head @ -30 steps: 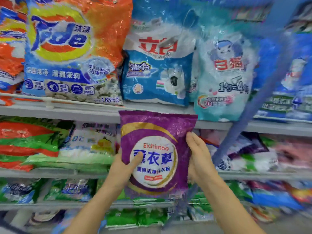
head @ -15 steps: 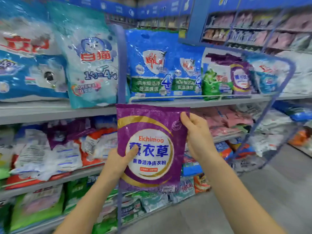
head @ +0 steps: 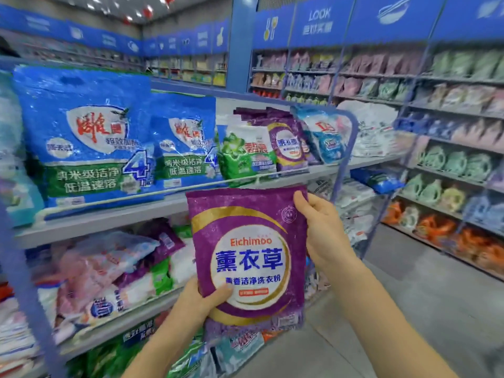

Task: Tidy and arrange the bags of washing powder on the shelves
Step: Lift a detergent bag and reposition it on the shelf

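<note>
Purple Eichimoo bag [head: 245, 257] upright in both my hands, off the shelves, label facing me.

Edges: the bag's top edge sits just below the front rail of the upper shelf [head: 109, 216], not touching as far as I can tell. That shelf is packed: two big blue bags [head: 87, 137], a green bag [head: 245, 156], a matching purple bag [head: 289, 143], then the blue end frame [head: 346, 154]. Open room is the aisle floor [head: 409, 309] on my right, between this rack and the far one. Left hand [head: 201, 301] grips the lower left corner, thumb pressed flat on the front, other fingers hidden behind. Right hand [head: 324, 230] pinches the upper right corner, thumb on front, fingers wrapped behind. Right forearm reaches higher.
</note>
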Demonstrator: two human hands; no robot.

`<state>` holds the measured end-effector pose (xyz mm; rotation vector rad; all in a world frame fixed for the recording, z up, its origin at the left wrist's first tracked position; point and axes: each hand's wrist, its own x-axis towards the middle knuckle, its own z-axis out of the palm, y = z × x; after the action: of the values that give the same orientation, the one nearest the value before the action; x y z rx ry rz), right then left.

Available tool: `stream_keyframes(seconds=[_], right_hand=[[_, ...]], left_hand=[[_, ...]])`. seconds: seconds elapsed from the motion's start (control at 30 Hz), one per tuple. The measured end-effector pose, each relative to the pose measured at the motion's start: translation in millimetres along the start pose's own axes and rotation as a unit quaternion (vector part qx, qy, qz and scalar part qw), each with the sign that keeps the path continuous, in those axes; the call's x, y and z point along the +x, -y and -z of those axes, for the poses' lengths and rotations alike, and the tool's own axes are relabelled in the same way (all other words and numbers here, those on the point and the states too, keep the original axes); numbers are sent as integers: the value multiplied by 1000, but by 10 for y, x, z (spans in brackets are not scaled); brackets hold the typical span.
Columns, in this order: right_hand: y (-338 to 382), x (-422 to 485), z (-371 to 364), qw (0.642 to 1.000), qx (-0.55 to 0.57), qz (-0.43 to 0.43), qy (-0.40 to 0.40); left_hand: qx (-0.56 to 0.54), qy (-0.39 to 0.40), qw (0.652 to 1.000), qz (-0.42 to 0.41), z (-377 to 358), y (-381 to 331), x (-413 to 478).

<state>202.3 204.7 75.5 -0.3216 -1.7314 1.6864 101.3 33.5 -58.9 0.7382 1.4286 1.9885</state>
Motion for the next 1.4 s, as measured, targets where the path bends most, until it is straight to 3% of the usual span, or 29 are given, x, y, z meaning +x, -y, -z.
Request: stream_keyframes(seconds=[0.23,0.4,0.63,0.87,1.07,1.4], right_hand=[[-164,1129,734,1000,-15,4,-25],[-370,1792,1282,995,-64,30,-70],[-852,2330,1996,989,-127,-14,-80],[-1013,3407,2553,986,-156,50,-14],[-1092,4339,3074,988,-120,81,51],[-1333,5155,3268,986,-115,97,74]], left_hand=[[10,-50,998,-38,-579,-14,1206],[-13,-29,998,-46,-1028,-140,2115],[-31,-37,996,-74,-1664,-200,3259],[-17,-98,986,-130,-2289,-91,4414],[12,-159,981,-111,-2705,-22,5237],[131,-285,939,-139,-2952,-61,5837]])
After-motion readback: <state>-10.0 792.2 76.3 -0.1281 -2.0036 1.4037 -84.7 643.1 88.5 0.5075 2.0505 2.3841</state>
